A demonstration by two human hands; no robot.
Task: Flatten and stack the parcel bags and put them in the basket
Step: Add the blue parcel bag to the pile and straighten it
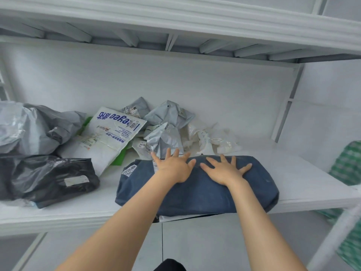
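Partly, hands [173,167] cover blue bag [195,194]; green-check item [347,163] cropped rt.

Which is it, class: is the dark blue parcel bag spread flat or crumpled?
Spread flat: the dark blue parcel bag lies smooth on the shelf; left hand and right hand press it with open palms.

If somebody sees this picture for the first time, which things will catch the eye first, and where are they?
First come the left hand and the right hand, pressed flat with spread fingers on a dark blue parcel bag at the front edge of the white shelf. Behind it lies a heap of crumpled grey and white bags, and at the left a black bag.
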